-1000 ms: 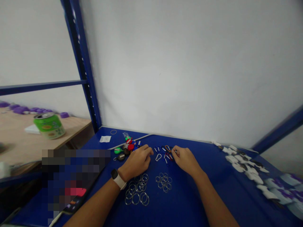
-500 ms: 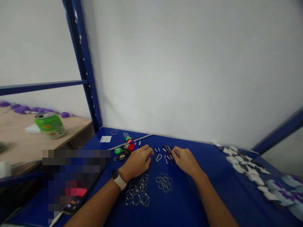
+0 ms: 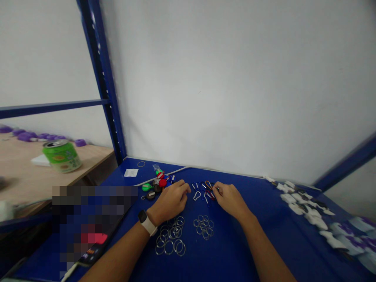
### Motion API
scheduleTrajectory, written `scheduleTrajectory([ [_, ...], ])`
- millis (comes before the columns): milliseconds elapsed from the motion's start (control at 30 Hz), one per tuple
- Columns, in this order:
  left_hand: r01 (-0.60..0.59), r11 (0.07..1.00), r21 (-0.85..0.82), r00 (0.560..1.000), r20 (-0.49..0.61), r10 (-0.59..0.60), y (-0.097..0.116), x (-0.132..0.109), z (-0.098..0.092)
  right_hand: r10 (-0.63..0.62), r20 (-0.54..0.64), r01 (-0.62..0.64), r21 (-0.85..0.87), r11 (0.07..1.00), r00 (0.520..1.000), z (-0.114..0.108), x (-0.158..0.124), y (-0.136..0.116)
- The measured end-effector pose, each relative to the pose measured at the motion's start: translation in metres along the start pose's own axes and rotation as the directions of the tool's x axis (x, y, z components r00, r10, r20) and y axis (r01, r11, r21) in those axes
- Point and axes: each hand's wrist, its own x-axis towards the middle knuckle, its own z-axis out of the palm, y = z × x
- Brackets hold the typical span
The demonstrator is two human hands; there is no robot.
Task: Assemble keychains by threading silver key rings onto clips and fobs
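Over the last second, the left hand (image 3: 172, 197) and then the right hand (image 3: 231, 199) had stayed where they were, and the piles near their fingers lay unshifted; the handling seemed to be at a pause.

Well apart to the left of the left fingers, on a wooden table (image 3: 94, 154), stood a green can (image 3: 61, 156) with an opened top; its inside was too dark to tell whether anything was in it. Purple pieces (image 3: 26, 136) lay behind it. Nearer those fingers, on the blue tabletop (image 3: 232, 250), came a phone (image 3: 92, 254), then a white slip of paper (image 3: 131, 172). Just left of the left hand, partly hidden by it, was a heap of red, green, black and blue badge reels (image 3: 162, 183). The left fingers were curled downward; whether they gripped anything could not be told. Closer to the wearer than those fingers lay the large metal rings (image 3: 175, 232), and to their right the small metal rings (image 3: 203, 226).

Between the two sets of fingers were the coloured carabiners (image 3: 208, 192), just beside the right fingertips. The right thumb and forefinger were drawn close together at the edge of that pile; a hold on one could not be confirmed. Well right of the right fingers lay white pieces (image 3: 296, 199).
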Motion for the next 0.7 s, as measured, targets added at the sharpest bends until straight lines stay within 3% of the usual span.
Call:
scheduleTrajectory([
  [700, -0.001, 1.000, 0.006, 1.000, 0.007, 0.001, -0.0001, 0.0006, 0.0005, -0.006, 0.025, 0.005, 0.006, 1.000, 1.000, -0.0022, -0.0009, -0.0043],
])
